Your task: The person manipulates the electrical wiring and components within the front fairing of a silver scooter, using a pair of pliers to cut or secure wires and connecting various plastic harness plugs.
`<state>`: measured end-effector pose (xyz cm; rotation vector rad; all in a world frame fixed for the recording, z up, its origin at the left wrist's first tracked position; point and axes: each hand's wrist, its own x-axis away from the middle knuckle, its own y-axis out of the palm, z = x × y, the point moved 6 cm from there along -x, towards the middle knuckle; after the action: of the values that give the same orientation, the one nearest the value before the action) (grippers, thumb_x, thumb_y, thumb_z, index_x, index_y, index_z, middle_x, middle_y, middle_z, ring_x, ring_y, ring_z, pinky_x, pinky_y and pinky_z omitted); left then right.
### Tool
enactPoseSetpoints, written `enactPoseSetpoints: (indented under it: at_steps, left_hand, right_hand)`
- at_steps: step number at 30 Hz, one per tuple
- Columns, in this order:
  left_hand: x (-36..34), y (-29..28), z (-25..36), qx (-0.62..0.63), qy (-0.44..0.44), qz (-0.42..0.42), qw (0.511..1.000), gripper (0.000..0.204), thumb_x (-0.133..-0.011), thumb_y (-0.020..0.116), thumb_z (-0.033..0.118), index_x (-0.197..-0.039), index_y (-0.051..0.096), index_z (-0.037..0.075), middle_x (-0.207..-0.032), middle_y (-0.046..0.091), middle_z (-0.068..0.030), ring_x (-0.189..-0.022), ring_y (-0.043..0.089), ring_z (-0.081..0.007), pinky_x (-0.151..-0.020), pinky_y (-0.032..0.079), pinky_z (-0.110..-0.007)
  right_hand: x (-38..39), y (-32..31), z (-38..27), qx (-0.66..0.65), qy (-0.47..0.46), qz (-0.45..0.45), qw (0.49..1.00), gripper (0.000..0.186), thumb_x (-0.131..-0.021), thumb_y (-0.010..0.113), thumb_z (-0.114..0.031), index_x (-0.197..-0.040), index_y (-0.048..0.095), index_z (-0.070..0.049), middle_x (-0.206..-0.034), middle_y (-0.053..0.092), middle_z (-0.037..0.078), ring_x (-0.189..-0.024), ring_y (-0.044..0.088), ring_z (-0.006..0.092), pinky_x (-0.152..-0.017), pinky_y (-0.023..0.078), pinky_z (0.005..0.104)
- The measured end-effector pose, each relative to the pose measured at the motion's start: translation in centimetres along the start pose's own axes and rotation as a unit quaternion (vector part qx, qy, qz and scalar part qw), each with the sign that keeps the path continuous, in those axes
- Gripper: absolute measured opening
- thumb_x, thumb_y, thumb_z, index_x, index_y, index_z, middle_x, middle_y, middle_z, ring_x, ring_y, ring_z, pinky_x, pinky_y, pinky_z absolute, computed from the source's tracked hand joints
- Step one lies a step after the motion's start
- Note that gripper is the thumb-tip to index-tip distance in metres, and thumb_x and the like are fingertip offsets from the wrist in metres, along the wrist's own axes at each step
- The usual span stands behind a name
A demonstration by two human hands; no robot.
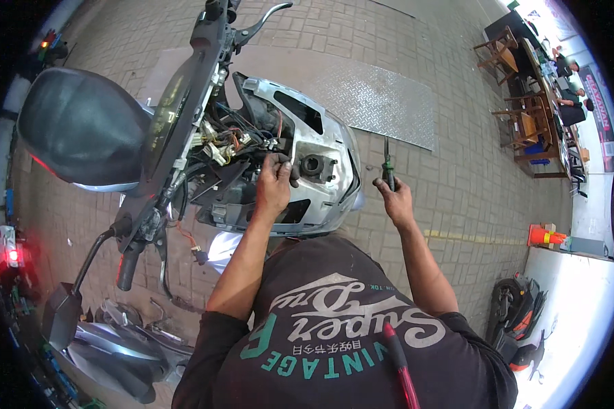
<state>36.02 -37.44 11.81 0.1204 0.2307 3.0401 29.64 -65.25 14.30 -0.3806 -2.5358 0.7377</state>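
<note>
A scooter's front end stands before me, its silver inner panel [329, 151] exposed with a round black socket [312, 164] in the middle. My left hand [274, 183] is at the panel's left edge beside the wiring, fingers curled together; whatever lies in them is hidden. My right hand [396, 201] is closed around a screwdriver [389, 169] with a green and black handle, its shaft pointing away from me. It is held to the right of the panel, apart from it. Bundled wires and pale connectors [218, 151] fill the gap between panel and handlebar.
The handlebar [177, 129] with brake levers crosses on the left, near a black seat [82, 126]. A diamond-patterned metal plate [382, 102] lies on the paved floor ahead. Another scooter [116, 354] is at lower left. People sit by a wooden table [542, 88] at far right.
</note>
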Motion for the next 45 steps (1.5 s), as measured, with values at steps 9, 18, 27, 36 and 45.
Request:
enactPoseSetpoints:
  at_steps: [9, 18, 27, 36, 45]
  left_hand:
    - [1.0, 0.3, -1.7, -0.005, -0.046, -0.011, 0.999, 0.014, -0.087, 0.051, 0.004, -0.1, 0.054, 0.0, -0.077, 0.059, -0.0047, -0.064, 0.054, -0.0097, -0.058, 0.044, -0.023]
    - [0.8, -0.9, -2.6, -0.08, 0.012, 0.016, 0.997, 0.015, -0.089, 0.047, 0.008, -0.101, 0.051, 0.001, -0.072, 0.053, -0.0018, -0.064, 0.048, -0.008, -0.059, 0.041, -0.024]
    - [1.0, 0.1, -1.1, -0.058, -0.043, 0.036, 0.997, 0.013, -0.085, 0.056, 0.008, -0.096, 0.058, 0.001, -0.088, 0.062, -0.0052, -0.071, 0.055, -0.0098, -0.063, 0.045, -0.024]
    - [1.0, 0.2, -1.1, -0.023, -0.063, 0.062, 0.996, 0.01, -0.084, 0.058, 0.01, -0.088, 0.057, 0.0, -0.071, 0.062, -0.0042, -0.059, 0.052, -0.0063, -0.052, 0.041, -0.023]
    - [0.6, 0.5, -0.6, -0.104, 0.012, 0.074, 0.992, 0.011, -0.082, 0.06, 0.008, -0.089, 0.058, 0.0, -0.074, 0.064, -0.0094, -0.068, 0.062, -0.0154, -0.061, 0.048, -0.028]
  right_hand:
    - [0.1, 3.1, 0.5, -0.103, -0.053, -0.031, 0.993, 0.038, -0.085, 0.058, -0.032, -0.079, 0.061, 0.005, -0.065, 0.06, 0.006, -0.06, 0.051, 0.0098, -0.056, 0.041, 0.028]
    - [3.1, 5.1, -5.2, -0.047, -0.133, -0.071, 0.987, 0.025, -0.087, 0.053, -0.023, -0.087, 0.056, 0.002, -0.072, 0.062, 0.012, -0.067, 0.057, 0.0208, -0.065, 0.044, 0.0339]
    - [3.3, 9.0, -7.2, 0.105, -0.103, -0.214, 0.966, 0.03, -0.08, 0.057, -0.026, -0.086, 0.056, 0.003, -0.072, 0.058, 0.02, -0.068, 0.056, 0.032, -0.066, 0.043, 0.0398]
    - [2.9, 10.5, -7.0, 0.109, -0.094, -0.226, 0.964, 0.031, -0.08, 0.055, -0.027, -0.089, 0.058, 0.002, -0.073, 0.061, 0.015, -0.07, 0.057, 0.0253, -0.068, 0.043, 0.0355]
    - [2.5, 11.0, -8.3, 0.117, -0.079, -0.222, 0.965, 0.031, -0.08, 0.055, -0.025, -0.091, 0.057, 0.004, -0.073, 0.059, 0.022, -0.072, 0.059, 0.0362, -0.069, 0.044, 0.0405]
